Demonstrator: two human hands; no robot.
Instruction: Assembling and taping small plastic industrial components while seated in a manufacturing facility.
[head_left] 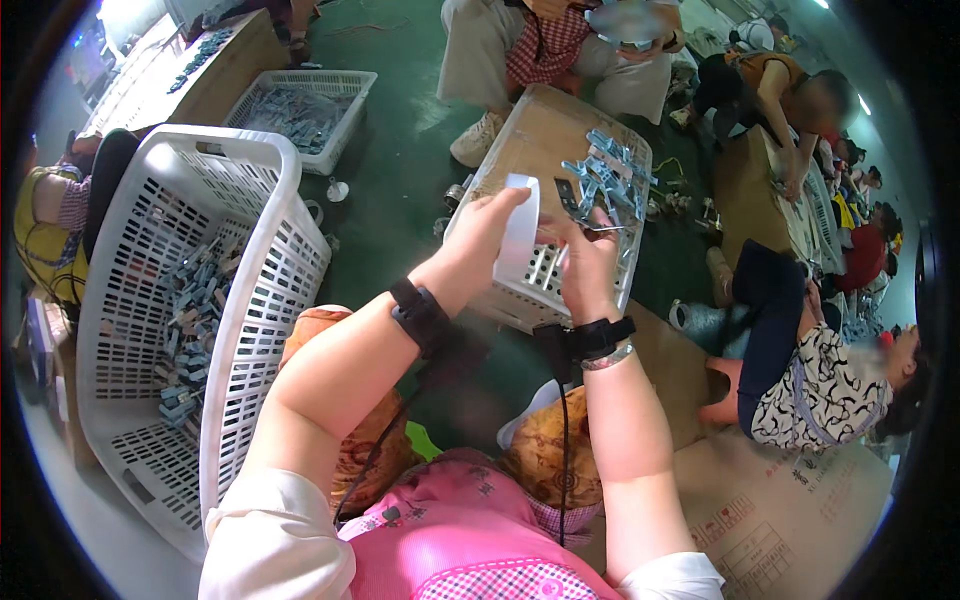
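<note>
You're mid-assembly: your left hand (478,235) has its grip closed on a white strip (519,228), held up over the upturned white crate (540,285), while your right hand (588,262) pinches a small dark part (566,195) just beside it. Looks like the next move needs the two lined up and joined; blue-and-white pieces (610,170) wait on the cardboard (540,135) behind.

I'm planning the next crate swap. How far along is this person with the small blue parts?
Done: a layer of blue parts lies in the big white basket at the left. In hand: the left hand holds a white strip, the right hand a small dark piece. Left: a pile of blue parts waits on the cardboard-topped crate.
</note>
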